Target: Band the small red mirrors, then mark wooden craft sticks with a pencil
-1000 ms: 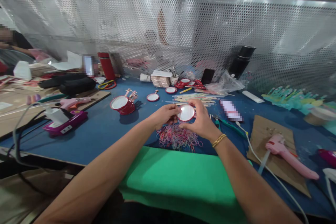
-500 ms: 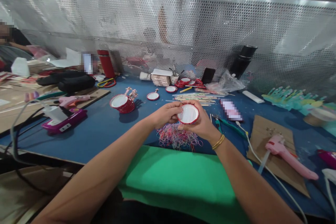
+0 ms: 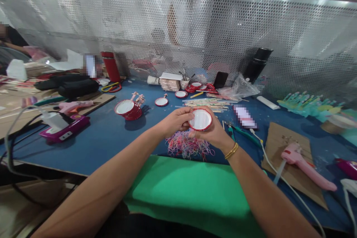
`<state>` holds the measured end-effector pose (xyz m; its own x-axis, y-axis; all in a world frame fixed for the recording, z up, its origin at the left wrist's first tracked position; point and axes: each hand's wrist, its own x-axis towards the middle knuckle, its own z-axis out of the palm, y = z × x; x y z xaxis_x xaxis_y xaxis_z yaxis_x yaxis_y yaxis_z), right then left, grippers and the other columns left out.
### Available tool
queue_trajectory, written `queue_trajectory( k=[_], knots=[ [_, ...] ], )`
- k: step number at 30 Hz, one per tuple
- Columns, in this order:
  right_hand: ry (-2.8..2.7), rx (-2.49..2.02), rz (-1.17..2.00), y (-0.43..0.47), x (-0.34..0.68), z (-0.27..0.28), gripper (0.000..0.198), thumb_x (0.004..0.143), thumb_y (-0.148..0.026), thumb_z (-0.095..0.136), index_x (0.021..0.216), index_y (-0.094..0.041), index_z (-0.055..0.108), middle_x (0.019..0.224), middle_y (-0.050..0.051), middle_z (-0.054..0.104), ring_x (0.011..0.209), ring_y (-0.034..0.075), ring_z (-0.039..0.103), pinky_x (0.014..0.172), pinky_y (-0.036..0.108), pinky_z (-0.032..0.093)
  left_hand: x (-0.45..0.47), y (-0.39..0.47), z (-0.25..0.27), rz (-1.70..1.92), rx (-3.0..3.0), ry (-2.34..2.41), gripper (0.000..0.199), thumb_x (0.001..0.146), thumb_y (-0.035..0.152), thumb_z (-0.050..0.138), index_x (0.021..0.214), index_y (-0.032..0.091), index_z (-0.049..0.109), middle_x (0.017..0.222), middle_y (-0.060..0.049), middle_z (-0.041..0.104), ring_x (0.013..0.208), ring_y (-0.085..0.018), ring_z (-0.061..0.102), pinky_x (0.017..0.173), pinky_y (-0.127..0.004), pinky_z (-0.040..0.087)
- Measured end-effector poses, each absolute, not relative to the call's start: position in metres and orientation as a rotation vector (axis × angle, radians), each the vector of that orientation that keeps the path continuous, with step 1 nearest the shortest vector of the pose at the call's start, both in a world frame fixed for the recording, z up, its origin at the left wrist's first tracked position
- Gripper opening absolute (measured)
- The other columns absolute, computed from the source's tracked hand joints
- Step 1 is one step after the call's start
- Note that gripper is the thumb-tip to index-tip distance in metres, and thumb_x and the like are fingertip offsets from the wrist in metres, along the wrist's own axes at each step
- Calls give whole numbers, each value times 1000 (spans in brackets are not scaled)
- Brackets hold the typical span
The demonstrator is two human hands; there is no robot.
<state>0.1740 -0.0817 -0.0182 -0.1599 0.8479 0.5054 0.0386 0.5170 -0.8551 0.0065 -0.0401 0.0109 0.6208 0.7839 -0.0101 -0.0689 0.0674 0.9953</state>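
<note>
Between my hands is a small round disc, white with a red rim (image 3: 201, 119), its white face tilted up toward me. My left hand (image 3: 180, 121) pinches its left edge with thumb and fingers. Around its right and far side curl the fingers of my right hand (image 3: 216, 130), with a gold bracelet (image 3: 232, 151) at the wrist. Just below lies a tangled heap of colourful thin elastic bands (image 3: 189, 147). A stack of similar red-rimmed discs (image 3: 128, 109) stands to the left, and single discs (image 3: 161, 102) lie farther back.
On the right, a pink glue gun (image 3: 306, 167) rests on cardboard (image 3: 272, 145), with a white cable (image 3: 272, 167) beside it. Thin sticks (image 3: 209, 101), pliers (image 3: 245, 134) and a phone (image 3: 245, 116) lie beyond my hands. A purple power strip (image 3: 65, 130) sits left. A perforated metal screen (image 3: 134, 26) backs the table.
The disc's white face has tipped slightly and looks a little wider. Both hands stay in nearly the same place, and the view has shifted slightly.
</note>
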Motion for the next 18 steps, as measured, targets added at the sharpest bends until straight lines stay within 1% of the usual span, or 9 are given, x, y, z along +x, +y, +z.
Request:
queue_trajectory(
  k=[6, 9, 15, 18],
  knots=[
    [-1561, -810, 860, -82, 172, -19, 86, 54, -52, 91, 126, -28, 51, 125, 8, 58, 116, 27, 57, 104, 45, 48, 7, -40, 11, 732, 1372, 681, 22, 78, 33, 67, 78, 17, 52, 57, 7, 37, 45, -4, 27, 42, -17, 16],
    [-1558, -820, 851, -83, 171, -19, 88, 54, -52, 91, 128, -28, 49, 125, 8, 58, 116, 27, 57, 105, 46, 47, 7, -41, 12, 733, 1379, 680, 22, 78, 33, 67, 77, 17, 51, 57, 7, 37, 45, -4, 27, 42, -17, 16],
    [-1571, -848, 844, -83, 170, -17, 93, 54, -55, 90, 132, -29, 47, 119, 8, 61, 109, 26, 60, 100, 45, 51, 8, -40, 10, 726, 1361, 675, 25, 79, 36, 68, 78, 17, 51, 56, 8, 37, 45, -4, 26, 42, -17, 16],
    [-1561, -850, 837, -83, 169, -17, 93, 55, -57, 89, 132, -28, 48, 118, 8, 61, 109, 26, 60, 100, 44, 51, 8, -41, 9, 729, 1355, 668, 25, 79, 36, 68, 79, 17, 52, 56, 8, 37, 45, -4, 26, 42, -17, 17]
  ],
)
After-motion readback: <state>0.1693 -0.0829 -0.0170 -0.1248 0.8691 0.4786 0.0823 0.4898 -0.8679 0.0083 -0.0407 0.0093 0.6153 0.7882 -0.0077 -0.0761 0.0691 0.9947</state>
